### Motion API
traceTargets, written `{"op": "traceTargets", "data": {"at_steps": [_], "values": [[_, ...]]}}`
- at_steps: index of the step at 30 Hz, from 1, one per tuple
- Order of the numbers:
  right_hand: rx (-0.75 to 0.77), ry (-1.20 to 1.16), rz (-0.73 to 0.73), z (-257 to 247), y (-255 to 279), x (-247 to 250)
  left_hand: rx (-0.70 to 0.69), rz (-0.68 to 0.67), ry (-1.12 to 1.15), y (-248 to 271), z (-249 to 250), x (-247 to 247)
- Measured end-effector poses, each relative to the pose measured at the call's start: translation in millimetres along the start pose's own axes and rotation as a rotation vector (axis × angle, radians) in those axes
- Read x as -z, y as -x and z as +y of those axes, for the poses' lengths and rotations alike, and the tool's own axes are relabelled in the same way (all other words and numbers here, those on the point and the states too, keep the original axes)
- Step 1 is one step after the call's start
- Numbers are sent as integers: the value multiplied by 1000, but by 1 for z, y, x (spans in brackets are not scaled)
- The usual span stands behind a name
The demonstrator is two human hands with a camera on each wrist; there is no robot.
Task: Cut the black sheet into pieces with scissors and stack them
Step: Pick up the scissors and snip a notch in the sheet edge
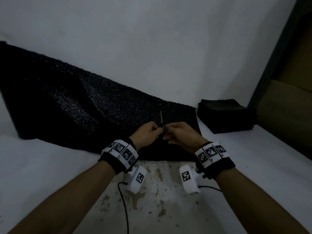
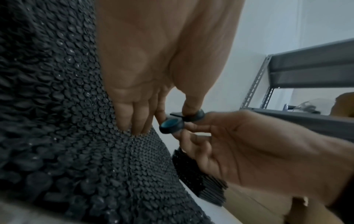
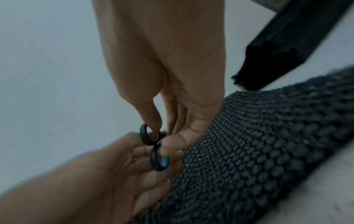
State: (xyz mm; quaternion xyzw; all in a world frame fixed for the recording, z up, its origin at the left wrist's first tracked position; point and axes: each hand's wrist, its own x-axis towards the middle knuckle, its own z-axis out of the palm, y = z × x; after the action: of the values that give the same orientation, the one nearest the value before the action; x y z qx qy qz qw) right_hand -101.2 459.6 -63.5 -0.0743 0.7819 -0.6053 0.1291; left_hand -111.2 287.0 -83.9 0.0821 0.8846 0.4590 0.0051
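Observation:
A black bubble-textured sheet [image 1: 76, 102] [image 2: 57, 121] [image 3: 268, 144] lies spread over the white table, running from far left to centre. Both hands meet over its near right part at a pair of scissors [image 1: 161, 125] with dark, blue-lined handle rings [image 2: 172, 125] [image 3: 158, 160]; the blades point away from me. My left hand [image 1: 155, 132] [image 2: 153, 60] pinches the handles with thumb and fingers. My right hand [image 1: 169, 132] [image 3: 162, 60] has its thumb in the upper ring and a finger at the lower one. A stack of cut black pieces [image 1: 224, 115] [image 2: 199, 178] sits to the right.
The white table [image 1: 168, 48] stretches far behind the sheet. A grey metal shelf rack [image 2: 287, 72] and brown cardboard [image 1: 287, 107] stand at the right edge. Speckled floor [image 1: 160, 191] shows below the table's near edge, between my forearms.

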Motion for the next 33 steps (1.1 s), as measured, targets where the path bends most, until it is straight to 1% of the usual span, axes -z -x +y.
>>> {"op": "traceTargets", "data": {"at_steps": [3,5,7,9,11,12,13,14,15,17,18,19,22,25,33], "values": [[-78,-150,-3,-2,11,2,-12,3,67,8,2,0],[-120,-197,-27,-3,19,3,-13,-14,98,13,2,-1],[-152,-216,-54,-1,26,4,-13,-60,118,22,6,-4],[-169,-263,-80,4,31,7,5,-116,185,31,10,-3],[-178,-330,-83,10,38,12,26,-171,258,39,12,3],[-181,-349,-80,13,41,15,11,-186,261,41,11,8],[-188,-349,-74,16,46,19,-25,-193,216,43,9,13],[-201,-332,-75,20,50,22,-66,-204,116,43,5,19],[-218,-305,-85,23,55,25,-91,-231,-35,44,0,23],[-250,-257,-135,27,66,29,-94,-282,-373,47,-10,24],[-264,-245,-161,27,72,30,-93,-286,-486,48,-15,22],[-277,-231,-184,27,78,30,-97,-280,-537,49,-19,20],[-302,-109,-262,27,93,28,-107,-256,-536,47,-23,14],[-330,-6,-358,28,103,24,-103,-270,-601,47,-18,9],[-398,44,-473,27,125,5,-80,-248,-645,45,-9,0]]}}
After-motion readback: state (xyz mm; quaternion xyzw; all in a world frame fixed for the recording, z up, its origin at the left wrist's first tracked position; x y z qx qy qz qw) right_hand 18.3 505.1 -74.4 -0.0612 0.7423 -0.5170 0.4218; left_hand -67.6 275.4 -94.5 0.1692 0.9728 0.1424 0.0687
